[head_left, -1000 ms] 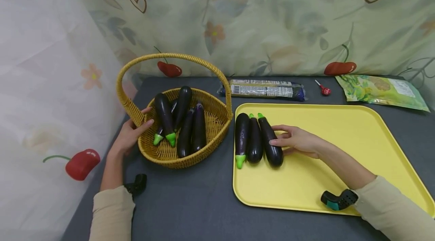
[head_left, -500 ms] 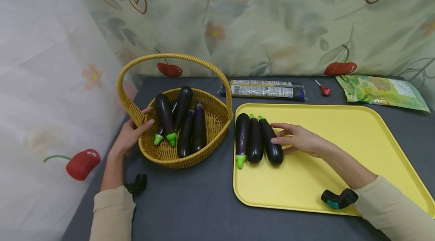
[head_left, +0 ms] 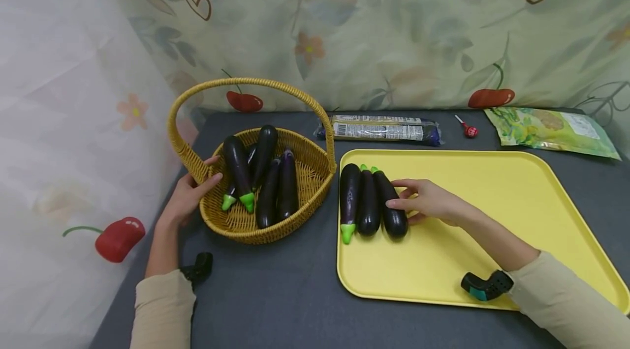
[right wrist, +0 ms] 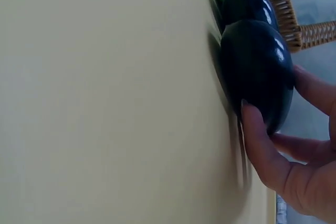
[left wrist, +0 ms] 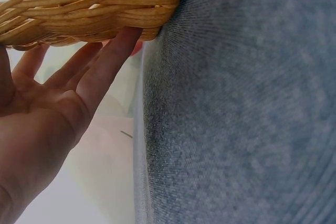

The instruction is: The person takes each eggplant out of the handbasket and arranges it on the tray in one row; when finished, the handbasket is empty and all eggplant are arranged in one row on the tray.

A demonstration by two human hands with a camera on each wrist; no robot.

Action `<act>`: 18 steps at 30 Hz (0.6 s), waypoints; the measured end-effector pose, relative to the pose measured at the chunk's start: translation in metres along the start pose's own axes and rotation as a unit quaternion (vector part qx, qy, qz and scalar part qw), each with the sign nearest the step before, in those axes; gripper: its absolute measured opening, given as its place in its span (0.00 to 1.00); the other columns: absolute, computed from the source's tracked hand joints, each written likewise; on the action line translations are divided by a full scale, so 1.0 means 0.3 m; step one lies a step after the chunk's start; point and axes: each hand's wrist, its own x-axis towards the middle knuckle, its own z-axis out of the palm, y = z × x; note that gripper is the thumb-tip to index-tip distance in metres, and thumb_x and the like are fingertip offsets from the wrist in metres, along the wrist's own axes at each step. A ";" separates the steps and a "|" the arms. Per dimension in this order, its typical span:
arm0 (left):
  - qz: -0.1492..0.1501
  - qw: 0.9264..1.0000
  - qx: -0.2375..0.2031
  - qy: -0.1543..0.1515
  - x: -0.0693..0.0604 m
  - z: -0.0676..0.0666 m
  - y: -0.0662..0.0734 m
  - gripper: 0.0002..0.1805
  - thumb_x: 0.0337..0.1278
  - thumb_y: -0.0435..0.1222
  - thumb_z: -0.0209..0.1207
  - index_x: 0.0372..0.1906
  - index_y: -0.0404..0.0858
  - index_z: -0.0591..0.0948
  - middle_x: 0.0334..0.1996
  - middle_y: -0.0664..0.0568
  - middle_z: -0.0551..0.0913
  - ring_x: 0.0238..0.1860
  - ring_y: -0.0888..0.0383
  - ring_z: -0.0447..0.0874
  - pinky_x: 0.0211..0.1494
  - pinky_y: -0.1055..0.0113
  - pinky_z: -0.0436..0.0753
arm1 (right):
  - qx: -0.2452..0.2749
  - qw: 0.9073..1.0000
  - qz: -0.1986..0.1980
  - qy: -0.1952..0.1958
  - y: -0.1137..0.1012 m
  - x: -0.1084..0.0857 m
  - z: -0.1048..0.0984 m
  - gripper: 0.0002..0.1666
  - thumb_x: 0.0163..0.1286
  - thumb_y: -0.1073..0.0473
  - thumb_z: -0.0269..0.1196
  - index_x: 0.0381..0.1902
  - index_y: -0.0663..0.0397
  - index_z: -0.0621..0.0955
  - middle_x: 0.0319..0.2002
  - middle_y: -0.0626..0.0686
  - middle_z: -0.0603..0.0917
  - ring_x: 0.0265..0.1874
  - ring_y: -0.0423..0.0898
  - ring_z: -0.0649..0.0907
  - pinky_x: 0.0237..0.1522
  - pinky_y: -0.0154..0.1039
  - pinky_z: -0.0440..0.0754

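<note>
My left hand (head_left: pixel 189 196) grips the left rim of a woven basket (head_left: pixel 315 204) near the foot of its handle. In the left wrist view, its fingers (left wrist: pixel 107 72) lie against the wicker from outside. Several dark eggplants (head_left: pixel 287 187) with green stem ends lie inside the basket. Three more lie side by side on a yellow tray (head_left: pixel 462 261), near its left edge. My right hand (head_left: pixel 430 201) holds the rightmost eggplant (head_left: pixel 392 212), thumb on one side and fingers on the other. That eggplant (right wrist: pixel 257 72) lies close beside the middle one in the right wrist view.
Behind the tray lie a long plastic-wrapped packet (head_left: pixel 381 129), a red lollipop (head_left: pixel 470 131) and a green bag (head_left: pixel 551 131). A dark cloth (head_left: pixel 275 294) covers the table. Patterned curtains (head_left: pixel 394 37) hang at the back and left.
The rightmost eggplant and my right hand have shifted very slightly left, towards the middle eggplant. My left hand and the basket have stayed in place.
</note>
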 end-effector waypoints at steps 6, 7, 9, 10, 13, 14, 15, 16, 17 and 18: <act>0.000 1.000 -0.002 0.001 0.000 0.000 -0.003 0.36 0.66 0.47 0.56 0.74 0.43 0.59 0.63 0.36 0.65 0.53 0.57 0.73 0.45 0.73 0.77 | 0.023 1.000 0.002 -0.015 0.000 -0.001 -0.005 0.48 0.67 0.48 0.63 0.73 0.65 0.54 0.55 0.68 0.67 0.40 0.49 0.81 0.41 0.46 0.81; 0.000 1.000 -0.002 0.001 0.000 0.000 -0.003 0.36 0.66 0.47 0.56 0.74 0.43 0.59 0.63 0.36 0.65 0.53 0.57 0.73 0.45 0.73 0.77 | 0.026 0.999 0.003 -0.018 -0.001 -0.002 -0.006 0.48 0.67 0.48 0.63 0.73 0.65 0.53 0.56 0.68 0.66 0.41 0.50 0.81 0.41 0.46 0.81; -0.001 1.000 -0.005 0.002 -0.001 0.000 -0.003 0.36 0.66 0.47 0.56 0.74 0.43 0.59 0.63 0.36 0.65 0.52 0.58 0.73 0.45 0.73 0.77 | 0.030 0.999 0.007 -0.020 0.000 0.000 -0.009 0.49 0.67 0.47 0.63 0.73 0.64 0.53 0.58 0.68 0.65 0.42 0.50 0.81 0.41 0.46 0.81; -0.001 1.000 -0.005 0.002 -0.001 0.000 -0.003 0.36 0.66 0.47 0.56 0.74 0.43 0.59 0.63 0.36 0.65 0.52 0.58 0.73 0.44 0.73 0.77 | 0.031 0.999 0.009 -0.020 0.000 0.001 -0.010 0.49 0.67 0.47 0.63 0.73 0.64 0.53 0.59 0.69 0.65 0.43 0.50 0.80 0.41 0.46 0.81; -0.002 1.000 -0.007 0.001 -0.002 0.001 -0.001 0.36 0.66 0.47 0.56 0.74 0.43 0.59 0.63 0.36 0.64 0.52 0.58 0.73 0.44 0.73 0.77 | 0.031 0.999 0.014 -0.017 0.000 0.005 -0.015 0.49 0.67 0.45 0.62 0.73 0.64 0.54 0.60 0.68 0.65 0.46 0.52 0.80 0.41 0.46 0.81; -0.002 1.000 -0.007 0.001 -0.002 0.001 -0.001 0.36 0.66 0.47 0.56 0.74 0.43 0.59 0.63 0.36 0.64 0.52 0.58 0.73 0.44 0.73 0.77 | 0.030 0.999 0.013 -0.017 0.000 0.005 -0.015 0.48 0.68 0.45 0.62 0.73 0.64 0.54 0.60 0.68 0.65 0.47 0.53 0.79 0.41 0.46 0.81; -0.002 1.000 -0.006 0.001 -0.002 0.001 0.000 0.36 0.66 0.47 0.56 0.74 0.43 0.59 0.63 0.36 0.64 0.52 0.58 0.73 0.44 0.73 0.77 | 0.031 0.999 0.014 -0.015 0.000 0.006 -0.016 0.48 0.68 0.45 0.61 0.73 0.64 0.54 0.60 0.68 0.66 0.48 0.54 0.79 0.41 0.46 0.81; -0.002 1.000 -0.006 0.000 -0.003 0.001 0.001 0.36 0.66 0.47 0.56 0.74 0.43 0.59 0.63 0.36 0.64 0.52 0.57 0.73 0.44 0.73 0.77 | 0.033 0.999 0.015 -0.014 0.000 0.007 -0.017 0.48 0.68 0.45 0.61 0.73 0.65 0.55 0.59 0.68 0.66 0.48 0.54 0.79 0.41 0.45 0.81; -0.003 1.000 -0.005 0.000 -0.004 0.000 0.001 0.36 0.66 0.47 0.56 0.74 0.43 0.59 0.63 0.36 0.64 0.52 0.57 0.73 0.44 0.73 0.77 | 0.037 0.999 0.016 -0.014 0.000 0.008 -0.018 0.47 0.68 0.44 0.61 0.73 0.65 0.55 0.59 0.68 0.67 0.49 0.55 0.78 0.41 0.46 0.81; -0.004 1.000 -0.005 0.000 -0.004 0.000 0.001 0.36 0.66 0.47 0.56 0.74 0.44 0.59 0.63 0.36 0.64 0.52 0.57 0.73 0.45 0.73 0.77 | 0.040 0.999 0.018 -0.013 0.000 0.007 -0.019 0.47 0.69 0.44 0.60 0.73 0.65 0.55 0.59 0.67 0.67 0.50 0.55 0.78 0.42 0.45 0.81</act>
